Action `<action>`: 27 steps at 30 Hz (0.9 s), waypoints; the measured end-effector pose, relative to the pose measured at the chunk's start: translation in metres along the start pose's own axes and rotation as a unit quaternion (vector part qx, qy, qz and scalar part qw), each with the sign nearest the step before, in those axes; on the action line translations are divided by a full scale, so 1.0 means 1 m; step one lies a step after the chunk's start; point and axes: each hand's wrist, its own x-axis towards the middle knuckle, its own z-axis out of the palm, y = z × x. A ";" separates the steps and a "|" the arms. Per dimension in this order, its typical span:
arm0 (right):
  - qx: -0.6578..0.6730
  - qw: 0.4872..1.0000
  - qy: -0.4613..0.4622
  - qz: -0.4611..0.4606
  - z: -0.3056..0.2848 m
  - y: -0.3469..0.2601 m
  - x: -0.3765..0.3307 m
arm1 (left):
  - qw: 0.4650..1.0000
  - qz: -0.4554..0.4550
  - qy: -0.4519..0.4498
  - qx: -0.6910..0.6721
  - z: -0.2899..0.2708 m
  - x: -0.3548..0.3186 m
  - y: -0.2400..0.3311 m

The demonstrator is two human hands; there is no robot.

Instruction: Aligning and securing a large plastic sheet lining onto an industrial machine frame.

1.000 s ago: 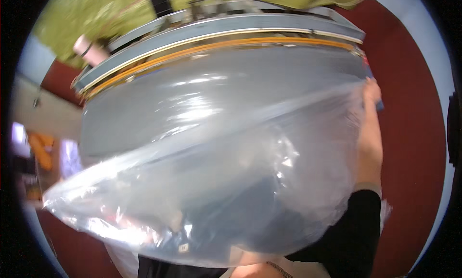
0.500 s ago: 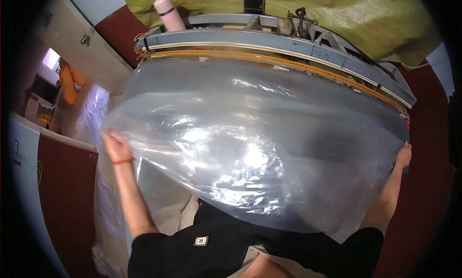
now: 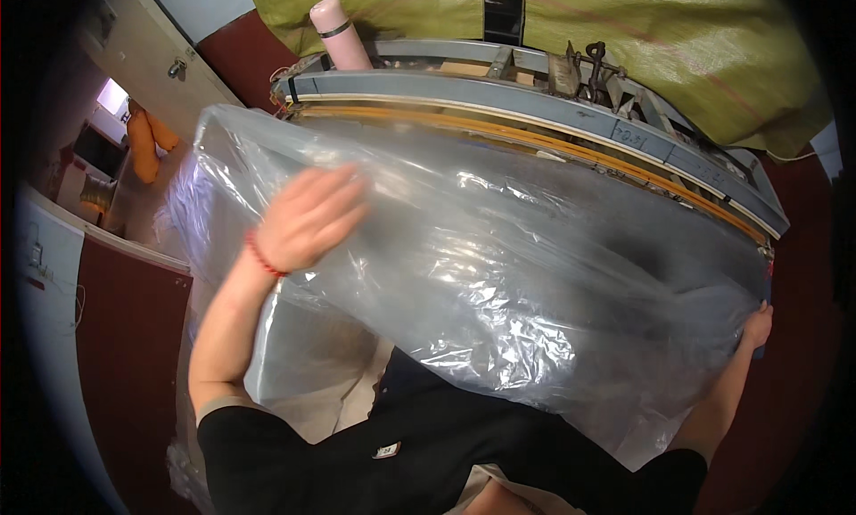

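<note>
A wide clear plastic sheet (image 3: 499,274), wrinkled and shiny, spreads in front of me from the frame down toward my shirt. My left hand (image 3: 312,216), with a red bracelet at the wrist, is over its left part. Its fingers are stretched out and slightly blurred; whether the palm presses on the film I cannot tell. At the far right edge, my right hand (image 3: 758,326) is closed on the sheet's border. Folds run through the film from the upper left corner toward that hand.
Behind the sheet runs a long grey metal frame (image 3: 446,93) with an orange strip (image 3: 499,133) along it. A pink bottle (image 3: 340,35), a black phone (image 3: 504,17) and a metal clamp (image 3: 596,69) are at the back, before a yellow-green woven cover (image 3: 678,33). An open doorway lies left.
My left hand has left the sheet's left edge and moved right and up over the film, fingers now extended. The sheet's left corner has risen and creased. My right hand still holds its edge.
</note>
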 end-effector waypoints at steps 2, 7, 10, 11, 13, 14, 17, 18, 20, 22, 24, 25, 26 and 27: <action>0.006 1.000 -0.006 -0.009 0.005 -0.009 0.001 | 0.921 -0.336 -0.105 -0.167 0.056 -0.033 -0.003; 0.023 1.000 -0.021 -0.001 0.004 -0.021 -0.002 | 0.805 -0.560 -0.191 0.036 0.118 -0.180 -0.065; 0.005 1.000 -0.006 -0.016 0.003 -0.009 0.000 | 0.843 -0.520 -0.134 -0.009 0.107 -0.113 -0.051; 0.006 1.000 -0.006 -0.017 0.004 -0.008 0.000 | 0.888 -0.450 -0.091 -0.012 0.112 -0.097 -0.045; 0.005 1.000 0.003 -0.018 0.004 -0.005 0.000 | 0.924 -0.369 -0.059 -0.081 0.114 -0.050 -0.030; 0.007 1.000 0.003 -0.022 0.005 -0.006 0.002 | 0.946 -0.299 -0.071 -0.098 0.119 -0.039 -0.031; 0.001 1.000 0.000 -0.021 0.011 -0.008 0.005 | 0.946 -0.298 -0.066 -0.112 0.153 -0.033 -0.041; 0.006 1.000 -0.002 -0.022 0.013 -0.008 0.005 | 0.945 -0.300 -0.066 -0.110 0.154 -0.039 -0.041; 0.007 1.000 -0.002 -0.015 0.011 -0.004 0.004 | 0.933 -0.323 -0.049 -0.148 0.152 -0.043 -0.040; 0.012 0.999 -0.005 -0.034 0.012 -0.006 0.004 | 0.922 -0.348 -0.064 -0.156 0.137 -0.050 -0.026; 0.004 1.000 -0.004 -0.017 0.008 -0.007 0.002 | 0.909 -0.379 -0.087 -0.147 0.124 -0.057 -0.015; -0.001 1.000 -0.001 -0.005 0.007 -0.009 0.002 | 0.909 -0.381 -0.089 -0.146 0.121 -0.060 -0.013; 0.000 1.000 -0.003 -0.008 0.006 -0.009 0.003 | 0.915 -0.373 -0.100 -0.117 0.119 -0.063 -0.011; 0.019 1.000 -0.008 -0.007 0.007 -0.008 0.002 | 0.920 -0.364 -0.112 -0.088 0.117 -0.066 -0.009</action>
